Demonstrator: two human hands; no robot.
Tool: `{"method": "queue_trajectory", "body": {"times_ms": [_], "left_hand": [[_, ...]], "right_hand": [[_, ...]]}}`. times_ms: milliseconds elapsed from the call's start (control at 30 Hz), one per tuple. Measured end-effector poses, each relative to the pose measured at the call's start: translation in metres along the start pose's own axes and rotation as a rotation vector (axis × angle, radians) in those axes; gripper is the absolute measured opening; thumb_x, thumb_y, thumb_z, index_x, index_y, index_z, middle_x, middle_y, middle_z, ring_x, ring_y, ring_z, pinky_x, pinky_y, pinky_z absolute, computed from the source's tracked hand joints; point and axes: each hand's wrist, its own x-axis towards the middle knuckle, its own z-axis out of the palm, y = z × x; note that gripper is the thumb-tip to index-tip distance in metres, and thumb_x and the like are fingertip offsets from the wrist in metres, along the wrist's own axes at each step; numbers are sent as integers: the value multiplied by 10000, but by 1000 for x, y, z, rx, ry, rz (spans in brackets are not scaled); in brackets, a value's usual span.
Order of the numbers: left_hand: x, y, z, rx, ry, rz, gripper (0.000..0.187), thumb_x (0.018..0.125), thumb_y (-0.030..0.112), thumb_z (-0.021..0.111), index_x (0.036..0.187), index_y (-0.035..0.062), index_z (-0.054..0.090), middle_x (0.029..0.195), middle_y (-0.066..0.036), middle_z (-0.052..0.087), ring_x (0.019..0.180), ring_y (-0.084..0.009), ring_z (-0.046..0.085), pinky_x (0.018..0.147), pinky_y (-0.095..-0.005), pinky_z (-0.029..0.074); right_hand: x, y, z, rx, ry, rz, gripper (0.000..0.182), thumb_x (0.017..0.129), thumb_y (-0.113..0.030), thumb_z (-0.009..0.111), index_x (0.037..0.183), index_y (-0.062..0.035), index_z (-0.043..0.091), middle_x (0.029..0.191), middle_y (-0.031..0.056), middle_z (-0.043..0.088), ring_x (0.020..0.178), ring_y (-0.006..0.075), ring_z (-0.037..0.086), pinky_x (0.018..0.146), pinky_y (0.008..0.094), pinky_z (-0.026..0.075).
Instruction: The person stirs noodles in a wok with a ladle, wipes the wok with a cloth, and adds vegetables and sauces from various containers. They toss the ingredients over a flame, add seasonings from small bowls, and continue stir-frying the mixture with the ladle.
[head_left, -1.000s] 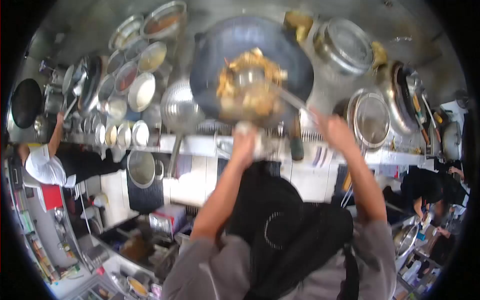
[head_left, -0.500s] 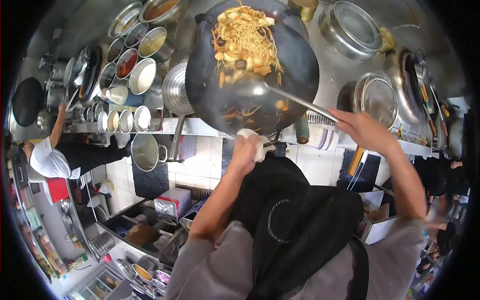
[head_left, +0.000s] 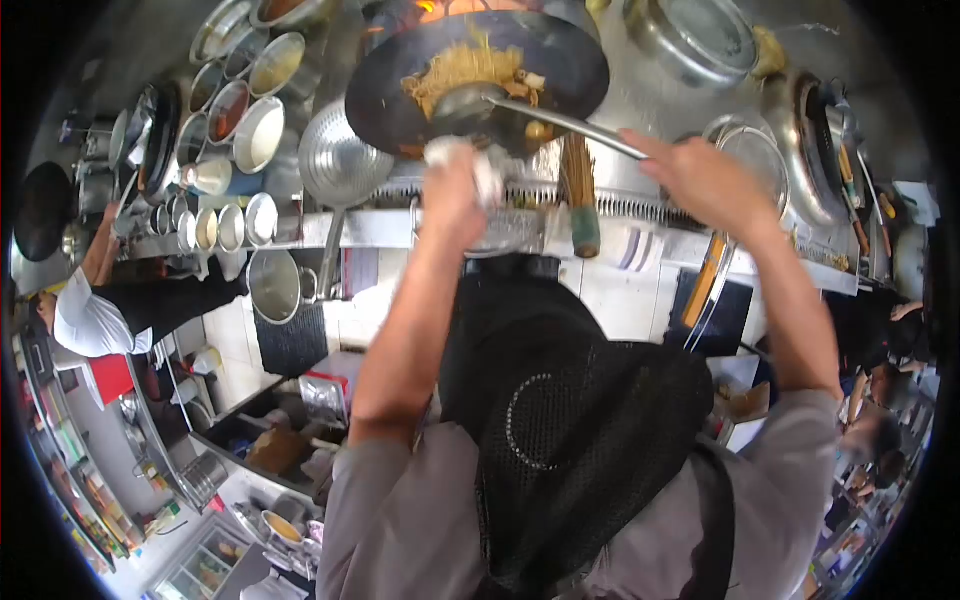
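Note:
A dark wok [head_left: 375, 105] is tilted with its far side raised over the stove. Noodles [head_left: 465, 72] with chunks of other food lie in its far half. My left hand [head_left: 453, 200] is closed round a white cloth [head_left: 487, 180] at the wok's near rim; the grip beneath the cloth is hidden. In my right hand [head_left: 705, 180] is the handle of a metal ladle [head_left: 575, 124]. The ladle's bowl rests among the noodles' near edge. Both hands are slightly blurred.
Flames [head_left: 470, 6] show behind the wok. To the left are a perforated skimmer [head_left: 345, 160] and several bowls of sauces and seasonings, including a white one [head_left: 260, 135]. A bamboo brush [head_left: 582, 200] stands right of the wok. A co-worker [head_left: 100, 315] is at far left.
The wok has moved away from me and tipped, with my left hand and the cloth moving forward and left. The noodles look bunched, and flames now show behind.

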Motion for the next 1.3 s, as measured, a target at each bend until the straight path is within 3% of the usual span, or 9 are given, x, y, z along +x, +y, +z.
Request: {"method": "queue_trajectory", "body": {"times_ms": [133,233,467,567,700,833,967,1033,1300], "left_hand": [[37,-101,-35,-91,-132,48,324,916,-9,508,1234,-25,449,1183,-137,564,1079,-207,601,910,-348,532],[42,-61,-17,-121,-56,155,257,868,-15,529,1125,-26,519,1023,-129,619,866,-221,662,707,-375,574],[158,-34,-1,-379,13,114,162,883,39,538,1034,-21,552,941,-137,654,779,-240,673,587,-378,559],[166,-30,-11,-266,-140,111,196,853,18,548,1043,-28,556,935,-129,646,756,-230,660,589,-367,550],[183,-38,-19,-156,-95,27,218,818,-1,587,1031,-35,559,924,-120,632,775,-210,644,614,-347,538],[194,-45,-25,-95,-145,25,250,805,3,604,1046,-47,558,956,-114,637,817,-198,639,635,-346,533],[184,-29,-34,-249,-341,-85,286,891,71,646,1137,3,518,1023,-87,612,893,-202,640,705,-371,570],[183,-28,-41,-310,-445,-115,334,920,109,654,1192,28,479,1068,-82,598,931,-209,639,734,-391,582],[190,-48,-34,-305,-289,-89,353,885,61,646,1190,29,473,1073,-73,598,973,-192,623,803,-371,557]], "right_hand": [[10,26,91,115,368,-11,411,953,-235,602,1354,-151,575,768,215,658,649,362,645,612,449,513],[-24,4,101,289,616,-46,473,895,-135,680,1356,-157,576,802,201,666,676,342,666,624,433,530],[-50,-29,130,537,548,164,528,957,-94,598,1461,-109,443,866,239,653,750,307,687,663,379,526],[-46,-41,165,625,334,512,478,986,-123,553,1454,-127,454,795,257,653,656,348,671,618,391,510],[52,-39,188,455,543,483,461,983,-217,545,1426,-110,479,805,300,637,730,459,641,630,460,498],[175,-39,153,673,646,413,446,977,-232,552,1396,-83,513,954,324,637,820,436,664,710,441,507],[180,-33,141,771,326,293,470,976,-228,584,1436,-204,491,827,220,665,728,342,666,639,420,512],[143,-7,146,275,459,-85,481,947,-220,619,1414,-274,518,768,154,634,683,329,643,584,416,514],[10,-3,15,-338,373,302,448,883,-133,636,1305,-282,619,809,92,620,649,318,646,588,447,531]]}}
